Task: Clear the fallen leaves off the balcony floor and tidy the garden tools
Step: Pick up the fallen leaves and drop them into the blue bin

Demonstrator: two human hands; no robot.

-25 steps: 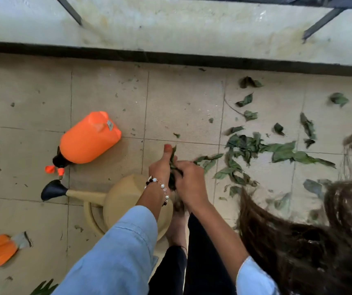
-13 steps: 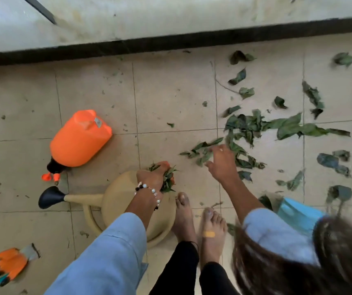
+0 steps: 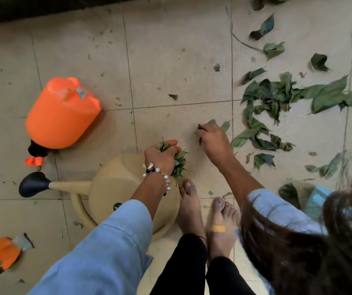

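A bunch of leaves [image 3: 176, 159] is clenched in the left hand [image 3: 161, 156], held over the near-centre floor just right of the beige watering can [image 3: 115, 184]. The right hand [image 3: 212, 142] reaches farther out and pinches a few loose leaves [image 3: 224, 125] on the tile, with the main scatter of fallen leaves [image 3: 277, 99] just to its right. The bunch looks overfull, so adding more could make leaves spill back down. To the left lie the orange sprayer [image 3: 61, 114] on its side and, nearer, an orange glove [image 3: 1, 254], both still untidied.
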